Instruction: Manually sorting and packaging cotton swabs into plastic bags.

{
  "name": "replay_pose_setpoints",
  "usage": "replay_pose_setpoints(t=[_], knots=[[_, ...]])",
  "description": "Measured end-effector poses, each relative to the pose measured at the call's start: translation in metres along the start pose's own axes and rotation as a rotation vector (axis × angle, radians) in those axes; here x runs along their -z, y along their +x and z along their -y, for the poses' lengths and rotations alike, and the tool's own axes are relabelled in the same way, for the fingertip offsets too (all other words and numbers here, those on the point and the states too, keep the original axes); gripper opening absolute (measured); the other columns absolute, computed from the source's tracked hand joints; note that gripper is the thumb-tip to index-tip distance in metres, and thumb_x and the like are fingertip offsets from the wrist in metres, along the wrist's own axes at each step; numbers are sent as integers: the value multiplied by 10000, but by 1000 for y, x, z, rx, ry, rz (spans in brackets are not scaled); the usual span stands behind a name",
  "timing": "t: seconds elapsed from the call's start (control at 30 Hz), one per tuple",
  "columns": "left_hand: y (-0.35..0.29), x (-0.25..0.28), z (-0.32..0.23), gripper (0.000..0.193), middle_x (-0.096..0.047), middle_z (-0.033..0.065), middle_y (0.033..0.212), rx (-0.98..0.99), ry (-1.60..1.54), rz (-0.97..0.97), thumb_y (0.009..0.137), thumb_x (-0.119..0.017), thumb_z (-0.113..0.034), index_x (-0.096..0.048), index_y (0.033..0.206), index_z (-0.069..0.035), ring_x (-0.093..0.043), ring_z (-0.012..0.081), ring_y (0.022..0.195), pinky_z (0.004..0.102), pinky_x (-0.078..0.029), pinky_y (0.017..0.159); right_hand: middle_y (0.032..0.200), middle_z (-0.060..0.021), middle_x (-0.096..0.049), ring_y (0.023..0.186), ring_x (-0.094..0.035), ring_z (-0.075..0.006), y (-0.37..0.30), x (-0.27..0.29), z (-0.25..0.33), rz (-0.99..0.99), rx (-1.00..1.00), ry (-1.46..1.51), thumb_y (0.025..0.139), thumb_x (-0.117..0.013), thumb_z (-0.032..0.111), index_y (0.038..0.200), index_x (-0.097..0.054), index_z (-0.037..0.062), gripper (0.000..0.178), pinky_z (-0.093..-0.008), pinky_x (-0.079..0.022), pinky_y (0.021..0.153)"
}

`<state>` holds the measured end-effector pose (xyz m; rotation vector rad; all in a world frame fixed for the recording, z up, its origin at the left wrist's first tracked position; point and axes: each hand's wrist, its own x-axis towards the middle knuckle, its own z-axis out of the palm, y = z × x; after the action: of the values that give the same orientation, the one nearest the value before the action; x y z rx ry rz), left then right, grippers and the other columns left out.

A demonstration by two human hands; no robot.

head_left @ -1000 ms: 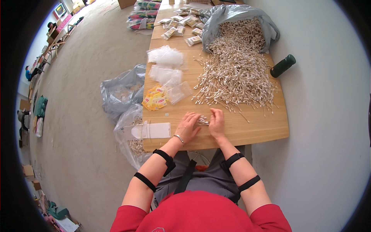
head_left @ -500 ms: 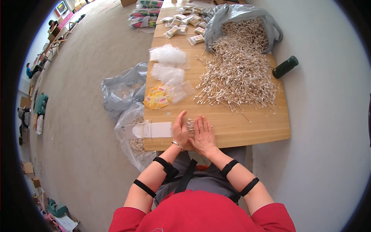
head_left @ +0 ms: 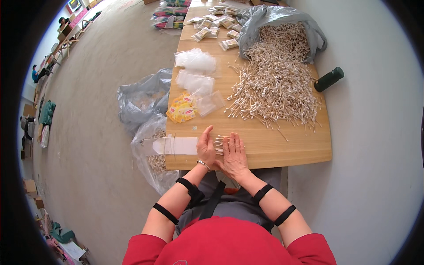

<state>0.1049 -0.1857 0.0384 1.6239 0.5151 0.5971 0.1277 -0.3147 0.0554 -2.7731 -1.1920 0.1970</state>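
Observation:
A small bunch of cotton swabs (head_left: 219, 145) lies on the table between my two hands. My left hand (head_left: 206, 149) stands on its edge against the swabs' left ends, fingers stretched upward. With fingers extended, my right hand (head_left: 234, 154) lies flat over the right part of the bunch and hides some of it. Left of my left hand is a white flat strip (head_left: 184, 145) with a clear rounded end and bands around it. Beyond my hands spreads a large heap of loose cotton swabs (head_left: 274, 84), spilling from a grey plastic bag (head_left: 319, 40).
Clear bags (head_left: 195, 84) and yellow cards (head_left: 181, 108) lie at the table's left. Filled packets (head_left: 229, 44) sit farther back. A dark green bottle (head_left: 329, 79) stands by the wall at right. Plastic bags (head_left: 145, 99) hang or stand beside the left edge.
Both hands stay in nearly the same place around the bunch, and more of the swabs shows between them. The whole view has shifted slightly.

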Motion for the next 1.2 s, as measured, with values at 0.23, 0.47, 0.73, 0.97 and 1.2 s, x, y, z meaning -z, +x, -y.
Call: replay_pose_setpoints(t=[0.23, 0.47, 0.73, 0.97, 1.2], knots=[[3, 4, 8, 366, -583, 137, 1214, 36, -46, 9, 898, -412, 28, -530, 1243, -5, -534, 200, 1144, 285, -400, 975, 1509, -232, -100, 1411, -44, -376, 8, -7, -5, -57, 5, -4, 804, -541, 578, 1436, -192, -18, 936, -480, -36, 1138], [10, 8, 8, 362, -540, 112, 1279, 94, -212, -23, 937, -404, -20, -491, 1287, 4, -482, 176, 1197, 274, -343, 1021, 1498, -215, -170, 1411, -107, -346, 29, 4, -33, -173, 2, 186, 874, -548, 328, 1422, -226, -19, 725, -478, -94, 1132], [-5, -15, -9, 391, -494, 122, 1330, 78, -97, 106, 979, -356, -123, -428, 1341, 9, -437, 204, 1242, 299, -301, 1052, 1443, -214, -288, 1364, -243, -344, 37, -7, -27, -476, -135, 931, 838, -450, 81, 1380, -291, -28, 575, -406, -190, 1124], [5, -8, -1, 397, -479, 137, 1341, -1, -158, -18, 992, -349, -166, -431, 1337, 13, -415, 206, 1264, 305, -292, 1062, 1427, -165, -337, 1350, -256, -340, 48, -8, -32, -444, -73, 437, 819, -485, 74, 1326, -413, 29, 515, -476, -153, 1123], [3, -5, -1, 411, -492, 140, 1332, 6, -147, 25, 993, -368, -210, -432, 1338, 4, -436, 207, 1243, 312, -308, 1046, 1457, -123, -307, 1374, -204, -331, 33, -2, -32, -239, 43, 313, 862, -533, 210, 1282, -514, 147, 426, -497, -117, 1125]])
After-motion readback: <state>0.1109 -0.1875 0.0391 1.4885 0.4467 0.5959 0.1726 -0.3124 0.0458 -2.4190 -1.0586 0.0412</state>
